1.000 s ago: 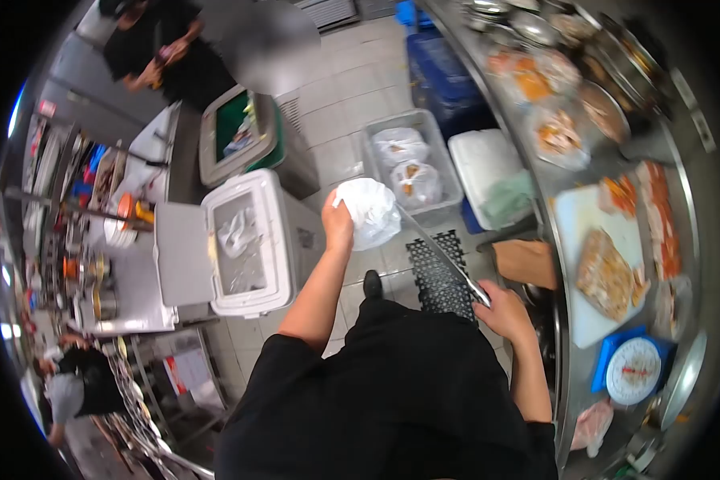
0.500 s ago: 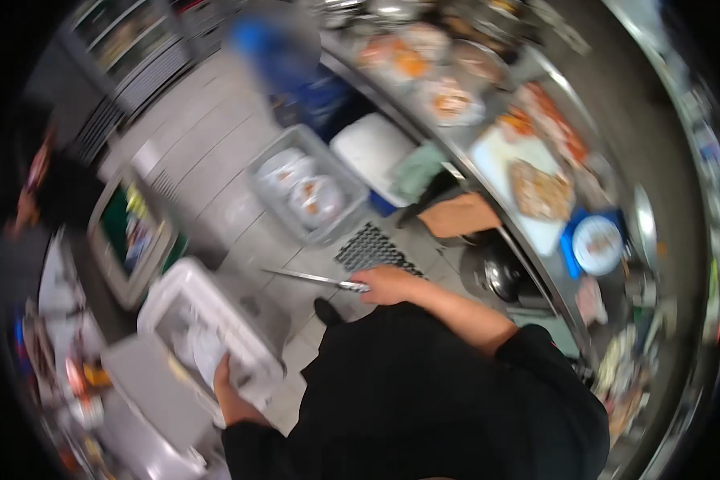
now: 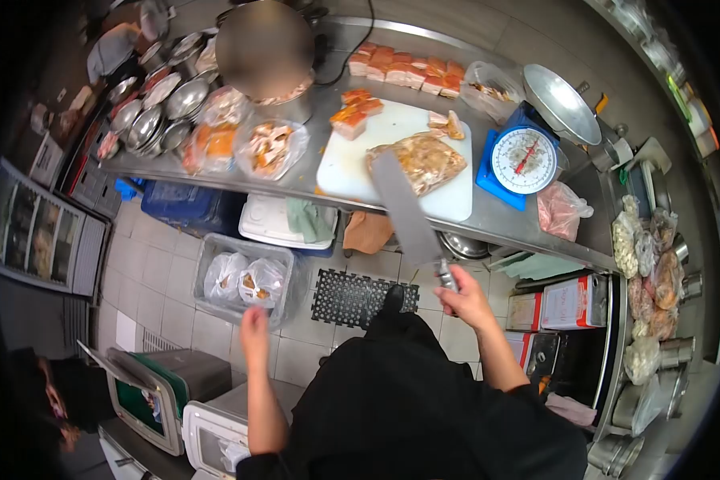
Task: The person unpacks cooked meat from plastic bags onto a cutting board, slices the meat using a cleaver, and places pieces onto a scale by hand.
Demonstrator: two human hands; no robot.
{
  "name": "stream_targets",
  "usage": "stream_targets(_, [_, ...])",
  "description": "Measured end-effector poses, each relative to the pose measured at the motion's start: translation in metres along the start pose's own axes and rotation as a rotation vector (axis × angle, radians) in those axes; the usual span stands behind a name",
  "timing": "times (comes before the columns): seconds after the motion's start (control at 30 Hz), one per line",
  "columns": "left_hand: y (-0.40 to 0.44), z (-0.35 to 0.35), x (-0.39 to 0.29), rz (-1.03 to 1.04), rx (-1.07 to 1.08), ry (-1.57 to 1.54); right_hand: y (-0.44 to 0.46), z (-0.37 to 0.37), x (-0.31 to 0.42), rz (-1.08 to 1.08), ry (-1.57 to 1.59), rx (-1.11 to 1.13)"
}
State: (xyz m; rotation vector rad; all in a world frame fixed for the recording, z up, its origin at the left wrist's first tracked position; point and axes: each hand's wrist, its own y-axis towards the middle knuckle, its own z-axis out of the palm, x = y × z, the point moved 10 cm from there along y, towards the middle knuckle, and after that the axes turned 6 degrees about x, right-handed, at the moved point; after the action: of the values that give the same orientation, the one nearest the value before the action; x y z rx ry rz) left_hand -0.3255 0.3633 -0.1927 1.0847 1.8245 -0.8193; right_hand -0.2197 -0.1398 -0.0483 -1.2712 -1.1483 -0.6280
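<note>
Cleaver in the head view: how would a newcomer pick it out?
Start at the steel table with the white cutting board. In front, the right hand grips the cleaver; its broad, flat grey blade sets it apart from the meat on the board.

The knife (image 3: 409, 214) is showing a smooth metal blade with a dull sheen. The cutting board (image 3: 348, 166) is looking like matt plastic, while the worktop (image 3: 494, 220) is gleaming as smooth metal. The scale pan (image 3: 560, 102) is shining like polished metal. Thin plastic is wrinkling glossily on the tied bag (image 3: 565, 210). The tub (image 3: 291, 276) is appearing as translucent plastic, the perforated mat (image 3: 348, 298) as rough rubber, and the green cloth (image 3: 302, 219) is looking matt and soft.
</note>
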Motion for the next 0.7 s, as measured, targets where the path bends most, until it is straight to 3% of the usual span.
stream_targets(0.07, [0.057, 0.109, -0.108, 0.087, 0.235, -0.083, 0.007, -0.053, -0.012, -0.023, 0.027, -0.118])
stream_targets(0.1, [0.075, 0.152, -0.181, 0.296, 0.306, 0.005, 0.008, -0.082, -0.017, -0.044, 0.032, -0.230])
stream_targets(0.17, [0.112, 0.228, -0.263, 0.340, 0.364, 0.140, 0.014, -0.118, -0.022, -0.040, 0.023, -0.273])
stream_targets(0.23, [0.147, 0.297, -0.281, 0.007, 0.465, 0.089, 0.016, -0.155, -0.026, -0.047, 0.017, -0.369])
stream_targets(0.27, [0.166, 0.325, -0.284, 0.004, 0.462, 0.101, 0.017, -0.166, -0.027, -0.050, 0.019, -0.367])
stream_targets(0.33, [0.203, 0.341, -0.291, 0.096, 0.165, 0.033, 0.017, -0.185, -0.029, -0.006, -0.015, -0.354])
stream_targets(0.37, [0.210, 0.347, -0.294, 0.096, 0.165, 0.042, 0.018, -0.193, -0.030, 0.041, -0.060, -0.347])
stream_targets(0.43, [0.214, 0.347, -0.305, -0.111, 0.244, -0.037, 0.017, -0.203, -0.026, 0.072, -0.064, -0.358])
stream_targets(0.6, [0.244, 0.364, -0.283, -0.294, 0.371, -0.343, 0.027, -0.208, -0.038, 0.162, -0.174, -0.312])
stream_targets(0.67, [0.229, 0.391, -0.273, -0.457, 0.628, -0.751, 0.029, -0.208, -0.031, 0.157, -0.234, -0.297])
stream_targets(0.7, [0.219, 0.390, -0.273, -0.461, 0.634, -0.749, 0.030, -0.207, -0.024, 0.152, -0.299, -0.278])
